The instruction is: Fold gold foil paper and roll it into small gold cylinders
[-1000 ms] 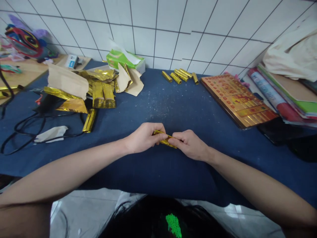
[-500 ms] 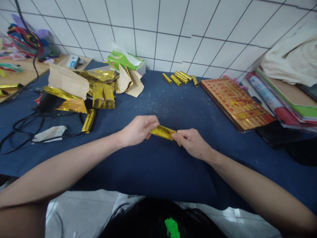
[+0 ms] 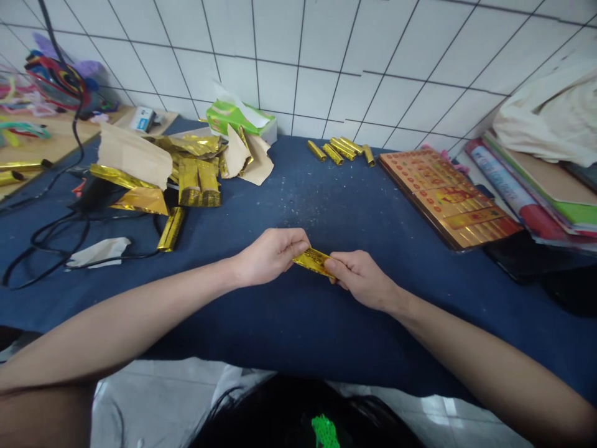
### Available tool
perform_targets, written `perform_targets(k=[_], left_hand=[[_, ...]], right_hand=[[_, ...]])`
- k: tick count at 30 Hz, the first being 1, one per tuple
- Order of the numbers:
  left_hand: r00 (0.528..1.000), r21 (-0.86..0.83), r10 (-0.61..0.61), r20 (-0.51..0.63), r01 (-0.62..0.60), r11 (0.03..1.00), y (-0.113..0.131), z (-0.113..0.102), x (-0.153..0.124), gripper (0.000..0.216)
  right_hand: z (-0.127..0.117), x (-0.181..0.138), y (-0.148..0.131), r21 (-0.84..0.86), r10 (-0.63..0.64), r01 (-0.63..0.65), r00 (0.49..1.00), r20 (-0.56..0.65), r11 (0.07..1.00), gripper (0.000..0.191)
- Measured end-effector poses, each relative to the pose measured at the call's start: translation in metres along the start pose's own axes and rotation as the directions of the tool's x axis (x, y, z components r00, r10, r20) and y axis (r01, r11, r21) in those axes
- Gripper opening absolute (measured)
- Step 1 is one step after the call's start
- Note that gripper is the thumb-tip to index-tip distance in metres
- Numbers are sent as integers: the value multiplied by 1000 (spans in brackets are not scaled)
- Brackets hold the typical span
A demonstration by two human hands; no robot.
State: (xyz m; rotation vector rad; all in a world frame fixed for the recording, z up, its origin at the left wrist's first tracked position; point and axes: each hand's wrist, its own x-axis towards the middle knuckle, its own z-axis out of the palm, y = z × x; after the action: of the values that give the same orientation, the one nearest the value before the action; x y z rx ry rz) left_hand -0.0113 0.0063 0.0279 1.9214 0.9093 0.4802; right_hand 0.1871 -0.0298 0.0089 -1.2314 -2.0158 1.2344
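Note:
Between my two hands is a flattened strip of gold foil paper [image 3: 313,261], held above the blue cloth. My left hand [image 3: 273,255] pinches its left end, and the fingertips cover that edge. The other end is gripped by my right hand [image 3: 361,277], thumb on top. Farther back lie several rolled gold paper tubes [image 3: 342,148]. To the left, a folded gold foil piece [image 3: 171,229] rests alone near a heap of gold foil paper [image 3: 198,180] with brown backing.
A green tissue pack [image 3: 240,118] stands by the tiled wall. At right are a gold-red printed pack [image 3: 450,199], a stack of books [image 3: 550,180] and a cream cloth bag [image 3: 550,118]. Black cables [image 3: 41,249] and a white paper scrap [image 3: 100,252] lie at left.
Both hands have shifted slightly down and to the right with the gold foil strip, and my right thumb now lies farther over it. The view has moved a little.

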Motion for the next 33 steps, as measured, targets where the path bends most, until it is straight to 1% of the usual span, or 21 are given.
perform_targets(k=[6, 9, 11, 14, 18, 20, 22, 24, 26, 30, 33], left_hand=[[1000, -106, -5, 22, 7, 994, -5, -4, 3, 25], [999, -194, -30, 20, 34, 980, -9, -4, 3, 32], [999, -217, -46, 22, 49, 975, -10, -4, 4, 36], [999, -137, -36, 2, 35, 990, -8, -3, 3, 30], [999, 64, 29, -21, -27, 998, -2, 5, 0, 26], [997, 151, 75, -5, -73, 986, 0, 12, -2, 23], [994, 197, 107, 23, -109, 974, 1, 18, -3, 22], [992, 212, 117, 44, -124, 969, 1, 21, -4, 22], [993, 208, 112, 26, -115, 971, 1, 19, -3, 22], [997, 188, 54, -47, -45, 981, -1, 6, -1, 24], [998, 145, 34, -59, -25, 989, -2, -1, 1, 25]], right_hand=[[2, 0, 3, -94, -72, 67, 996, -55, 993, 40], [3, 1, 5, -133, -85, 71, 991, -100, 989, 41], [4, 1, 5, -151, -84, 66, 990, -116, 986, 40], [3, 0, 3, -131, -73, 60, 992, -101, 990, 41], [3, 0, 0, -92, -61, 56, 997, -56, 994, 42], [4, 0, -2, -150, -74, 70, 997, -21, 986, 41], [6, 1, -3, -229, -92, 93, 996, 17, 969, 41], [8, 1, -5, -274, -98, 107, 994, 47, 956, 40], [7, 2, -5, -275, -74, 88, 995, 61, 957, 41], [2, 1, -4, -210, -6, 16, 999, 48, 978, 43], [0, 0, -3, -150, 16, -12, 999, 30, 989, 41]])
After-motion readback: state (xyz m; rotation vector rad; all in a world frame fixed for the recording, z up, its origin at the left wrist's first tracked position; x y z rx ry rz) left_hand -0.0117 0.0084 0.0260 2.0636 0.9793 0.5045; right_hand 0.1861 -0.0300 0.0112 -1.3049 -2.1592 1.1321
